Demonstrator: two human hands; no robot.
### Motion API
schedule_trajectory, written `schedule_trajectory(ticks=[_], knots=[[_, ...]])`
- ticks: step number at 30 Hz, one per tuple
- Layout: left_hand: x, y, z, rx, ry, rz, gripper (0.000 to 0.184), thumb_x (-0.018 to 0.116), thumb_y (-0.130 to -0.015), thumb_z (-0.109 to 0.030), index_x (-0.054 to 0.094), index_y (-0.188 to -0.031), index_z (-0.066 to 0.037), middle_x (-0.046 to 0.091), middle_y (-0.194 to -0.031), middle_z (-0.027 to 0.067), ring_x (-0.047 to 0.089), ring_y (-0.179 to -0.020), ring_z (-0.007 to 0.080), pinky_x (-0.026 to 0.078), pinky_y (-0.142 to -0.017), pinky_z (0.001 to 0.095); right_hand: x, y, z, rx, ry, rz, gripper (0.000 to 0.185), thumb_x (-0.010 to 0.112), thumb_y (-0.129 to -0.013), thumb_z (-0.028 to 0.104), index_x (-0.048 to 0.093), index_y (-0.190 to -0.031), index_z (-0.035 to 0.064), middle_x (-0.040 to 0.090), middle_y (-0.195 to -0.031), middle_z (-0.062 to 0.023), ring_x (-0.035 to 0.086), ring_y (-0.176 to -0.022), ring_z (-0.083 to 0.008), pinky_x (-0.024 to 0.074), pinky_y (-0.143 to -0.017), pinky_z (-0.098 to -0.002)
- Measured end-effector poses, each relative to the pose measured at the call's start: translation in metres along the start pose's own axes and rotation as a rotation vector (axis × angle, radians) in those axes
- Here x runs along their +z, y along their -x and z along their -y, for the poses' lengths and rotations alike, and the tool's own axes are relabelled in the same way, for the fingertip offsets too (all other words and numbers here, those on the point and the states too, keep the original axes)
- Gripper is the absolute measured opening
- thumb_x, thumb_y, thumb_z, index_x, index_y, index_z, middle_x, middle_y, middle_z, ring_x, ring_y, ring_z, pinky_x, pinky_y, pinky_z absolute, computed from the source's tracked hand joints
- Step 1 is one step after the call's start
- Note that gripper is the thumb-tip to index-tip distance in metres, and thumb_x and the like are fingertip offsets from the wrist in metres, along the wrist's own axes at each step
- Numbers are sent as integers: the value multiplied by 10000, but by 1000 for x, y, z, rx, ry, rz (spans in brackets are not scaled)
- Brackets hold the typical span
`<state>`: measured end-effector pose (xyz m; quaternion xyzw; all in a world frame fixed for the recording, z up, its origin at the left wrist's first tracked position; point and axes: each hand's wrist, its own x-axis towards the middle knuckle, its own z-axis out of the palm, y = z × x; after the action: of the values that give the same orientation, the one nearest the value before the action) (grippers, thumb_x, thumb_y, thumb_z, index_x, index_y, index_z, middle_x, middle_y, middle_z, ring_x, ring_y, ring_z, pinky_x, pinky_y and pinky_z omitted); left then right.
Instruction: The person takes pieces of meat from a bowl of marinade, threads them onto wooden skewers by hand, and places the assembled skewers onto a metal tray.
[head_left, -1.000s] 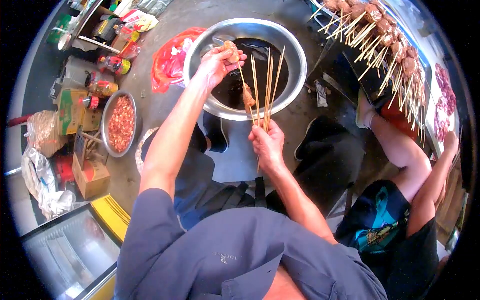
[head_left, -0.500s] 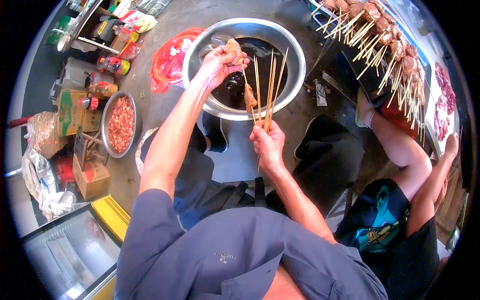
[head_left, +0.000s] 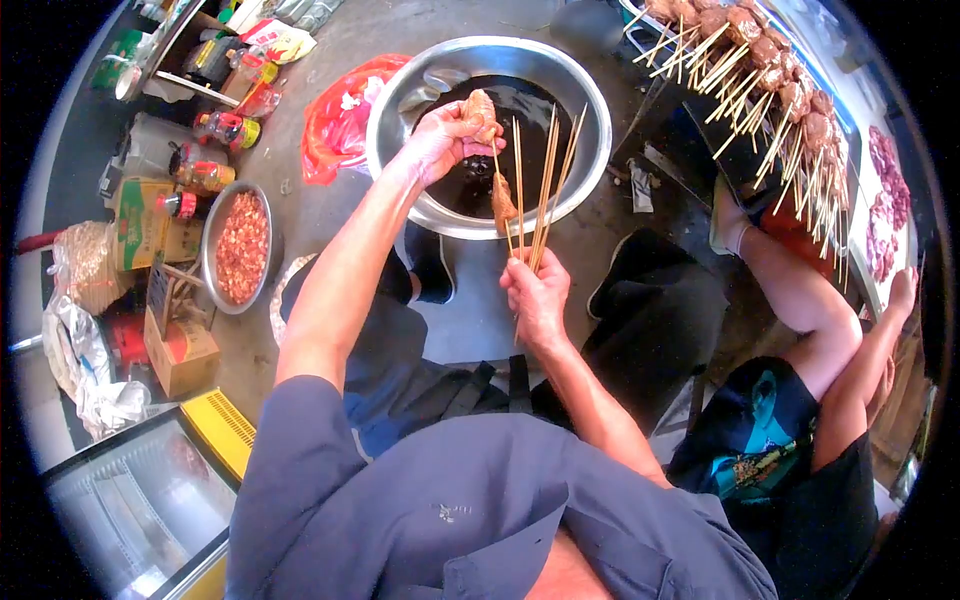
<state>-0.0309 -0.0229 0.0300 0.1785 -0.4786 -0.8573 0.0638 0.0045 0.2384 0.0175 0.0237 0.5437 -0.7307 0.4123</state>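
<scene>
Over a large steel basin (head_left: 590, 150) with dark liquid (head_left: 450, 185) in it, my left hand (head_left: 448, 143) pinches a piece of marinated meat, perhaps a chicken wing (head_left: 481, 112). The tip of one skewer meets that piece from below. Lower on the same skewer sits another brown piece of meat (head_left: 502, 204). My right hand (head_left: 538, 292) is closed around the lower ends of several wooden skewers (head_left: 547, 185), which fan upward across the basin's near rim. The other skewers in that hand are bare.
A red plastic bag (head_left: 335, 125) lies left of the basin. A bowl of chopped reddish food (head_left: 242, 245), bottles (head_left: 228, 130) and boxes (head_left: 183, 355) stand further left. Skewered meat (head_left: 790, 95) is piled at upper right, near another person's bare leg (head_left: 800, 275).
My left hand has shifted slightly right and down with its piece of meat, which now meets the skewer tip more squarely. My right hand is almost still; the bare skewers lean slightly further right.
</scene>
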Motion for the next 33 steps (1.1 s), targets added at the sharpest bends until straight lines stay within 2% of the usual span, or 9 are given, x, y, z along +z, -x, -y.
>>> schedule_trajectory(ticks=[4,6,12,14,18,22,26,28,33], knots=[[2,2,7,-37,-56,86,272,644,-868,-116,524,-1093,-20,648,-1012,163,671,-902,304,554,-823,393,4,1,10,36,-69,-3,69,579,-867,86,562,-929,63,577,-651,-12,416,-454,-52,300,-387,-199],[10,8,16,-59,-14,36,290,658,-861,-138,532,-1100,-34,645,-1019,154,663,-943,299,530,-867,416,3,-1,12,35,-99,-3,69,578,-867,85,562,-931,65,576,-650,-14,407,-445,-52,292,-381,-199],[17,8,20,37,76,-31,255,616,-888,-126,529,-1114,-47,649,-1029,129,648,-1001,306,520,-871,418,4,-5,14,19,-126,6,71,578,-869,90,559,-934,71,570,-644,-17,396,-440,-50,285,-381,-195],[17,11,20,-44,110,40,236,604,-892,-119,535,-1107,-51,651,-1029,114,643,-1018,300,517,-878,422,3,-6,13,18,-122,-3,69,578,-870,92,557,-933,72,569,-642,-17,393,-439,-50,285,-382,-195],[27,18,28,-104,60,47,225,602,-866,-45,526,-1074,-8,642,-978,145,667,-935,314,552,-808,419,0,-5,16,31,-126,0,62,579,-872,90,552,-924,72,568,-640,-20,390,-434,-51,284,-379,-199],[28,18,34,-121,51,-43,250,631,-842,-22,525,-1068,-5,635,-983,133,671,-920,268,557,-837,384,1,-6,14,45,-145,-38,66,579,-871,86,549,-927,67,568,-636,-27,391,-426,-53,272,-366,-203],[28,19,36,-69,47,-56,261,630,-841,-9,525,-1081,-7,629,-1002,125,668,-926,248,554,-851,376,1,-9,13,26,-103,-58,66,579,-874,89,546,-926,66,569,-637,-28,393,-425,-53,268,-359,-203],[27,20,37,-49,-58,-14,261,646,-867,-88,533,-1098,-45,637,-1044,109,650,-938,214,539,-830,367,2,-10,9,16,-101,-58,59,576,-876,89,544,-921,68,570,-641,-26,399,-425,-54,277,-361,-202],[29,23,36,2,-27,1,348,667,-857,-83,497,-1160,-63,629,-1079,127,650,-941,234,538,-848,393,6,-16,16,-4,-68,-70,50,574,-877,88,546,-915,70,571,-645,-21,419,-441,-57,305,-379,-201]])
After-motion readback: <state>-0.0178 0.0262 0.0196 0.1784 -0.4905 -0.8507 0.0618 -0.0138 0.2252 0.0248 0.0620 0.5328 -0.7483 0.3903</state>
